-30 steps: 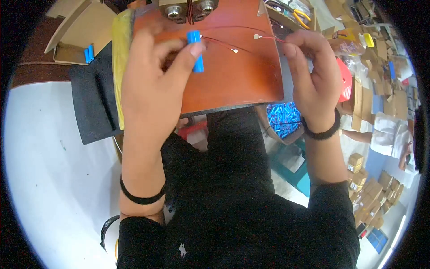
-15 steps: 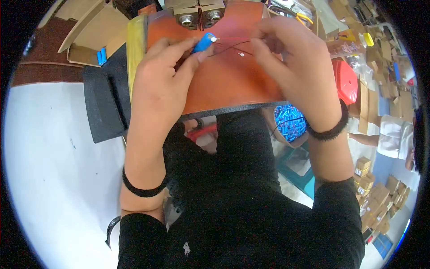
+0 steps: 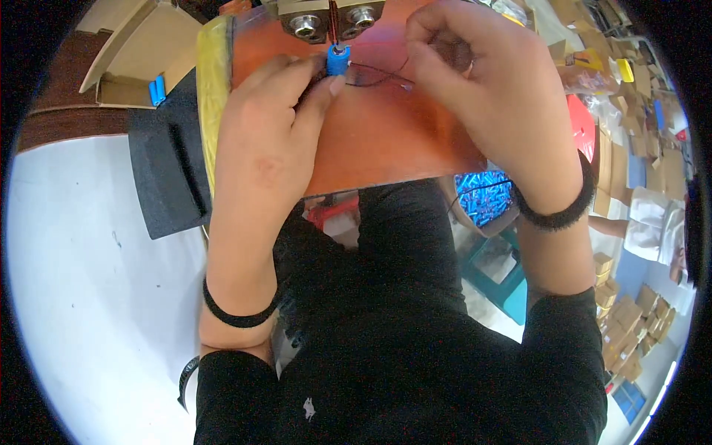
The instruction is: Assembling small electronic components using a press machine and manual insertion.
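Note:
My left hand [image 3: 271, 126] grips a small blue cylindrical battery cell [image 3: 338, 64] between thumb and fingers. The cell is upright, its metal end right under the two metal electrode arms [image 3: 333, 22] of a machine; whether they touch I cannot tell. Thin dark and red wires [image 3: 374, 69] run from beside the cell toward my right hand [image 3: 489, 81]. That hand is closed in a pinch on a thin wire, whose end is hidden by the fingers. Underneath is an orange-brown work surface [image 3: 393, 141].
Left of the surface, an open cardboard box [image 3: 122, 93] holds blue cells. A tub of blue cells [image 3: 482, 199] stands below the right wrist, near a teal stool [image 3: 504, 278]. Red plastic [image 3: 581, 126] lies beyond my right wrist. Cardboard boxes [image 3: 630, 334] and a person in light clothing [image 3: 653, 230] are at far right.
My left hand has brought the cell up under the electrodes and turned it from tilted to upright. The right hand has shifted slightly up and left, still pinching.

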Demonstrator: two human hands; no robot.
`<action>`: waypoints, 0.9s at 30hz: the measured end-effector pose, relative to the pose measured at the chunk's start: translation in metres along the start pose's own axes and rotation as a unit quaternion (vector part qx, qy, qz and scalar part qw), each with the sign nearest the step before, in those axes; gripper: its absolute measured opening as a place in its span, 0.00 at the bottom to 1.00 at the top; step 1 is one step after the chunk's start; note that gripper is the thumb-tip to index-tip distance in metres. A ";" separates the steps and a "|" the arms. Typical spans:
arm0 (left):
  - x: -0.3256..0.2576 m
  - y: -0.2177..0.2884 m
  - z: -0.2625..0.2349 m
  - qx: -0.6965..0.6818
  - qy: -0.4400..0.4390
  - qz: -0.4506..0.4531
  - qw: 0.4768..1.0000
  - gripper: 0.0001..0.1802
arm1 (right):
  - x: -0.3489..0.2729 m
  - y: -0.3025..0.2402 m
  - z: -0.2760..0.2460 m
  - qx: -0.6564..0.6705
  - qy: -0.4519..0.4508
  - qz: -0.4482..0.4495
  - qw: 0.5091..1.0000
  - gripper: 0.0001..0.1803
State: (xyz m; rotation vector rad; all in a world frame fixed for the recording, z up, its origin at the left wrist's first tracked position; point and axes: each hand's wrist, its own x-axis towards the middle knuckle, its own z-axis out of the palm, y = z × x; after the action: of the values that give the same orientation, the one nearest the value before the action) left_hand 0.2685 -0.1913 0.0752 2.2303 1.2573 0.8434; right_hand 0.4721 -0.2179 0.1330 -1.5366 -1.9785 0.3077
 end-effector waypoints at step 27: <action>-0.002 -0.004 0.001 -0.019 0.019 0.014 1.000 0.17 | -0.006 0.008 0.005 0.030 -0.034 -0.033 0.998 0.07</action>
State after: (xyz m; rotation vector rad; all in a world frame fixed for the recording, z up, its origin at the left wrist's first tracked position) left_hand 0.2665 -0.1909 0.0714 2.2155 1.2201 0.9175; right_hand 0.4767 -0.2198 0.1230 -1.4373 -2.0491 0.3947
